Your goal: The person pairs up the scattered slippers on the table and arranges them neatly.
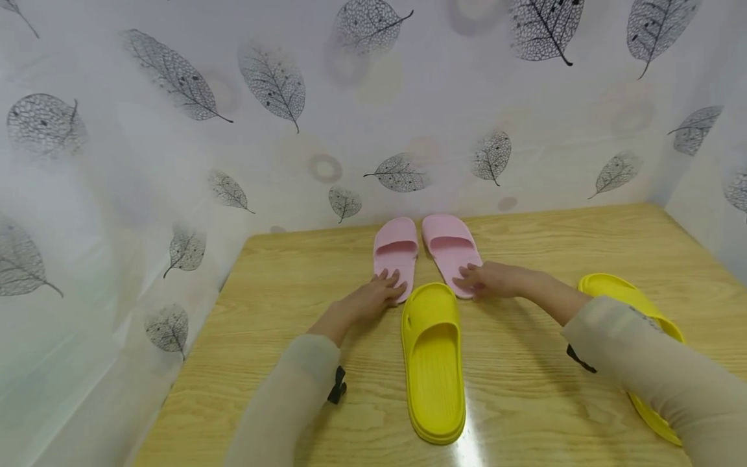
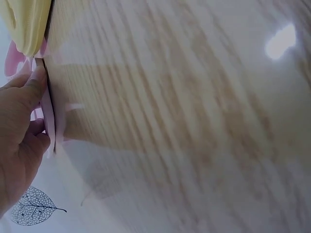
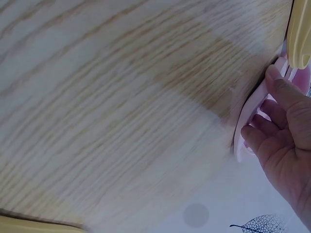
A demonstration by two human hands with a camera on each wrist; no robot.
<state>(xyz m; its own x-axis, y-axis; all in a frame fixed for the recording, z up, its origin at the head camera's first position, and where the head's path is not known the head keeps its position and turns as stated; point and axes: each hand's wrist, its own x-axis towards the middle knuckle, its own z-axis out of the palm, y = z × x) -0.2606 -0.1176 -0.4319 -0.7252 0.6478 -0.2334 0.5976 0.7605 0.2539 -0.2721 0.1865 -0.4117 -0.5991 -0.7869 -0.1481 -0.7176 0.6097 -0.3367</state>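
Side by side near the back wall lie two pink slippers, a left one [image 1: 397, 232] and a right one [image 1: 448, 227], toes toward the wall. My left hand [image 1: 373, 297] rests on the heel end of the left pink slipper, fingers spread over its insole. On the heel end of the right one, my right hand [image 1: 496, 280] rests likewise. Both wrist views show the left hand [image 2: 22, 116] and the right hand [image 3: 286, 131] with thumb and fingertips touching the slipper's edge. A yellow slipper [image 1: 434, 383] lies between my forearms, its toe close to the pink heels.
A second yellow slipper [image 1: 621, 290] lies at the right, partly hidden under my right sleeve [image 1: 648, 363]. Everything lies on a wood-grain surface [image 1: 262, 324]. White sheeting [image 1: 280, 188] printed with leaves rises behind it and along both sides.
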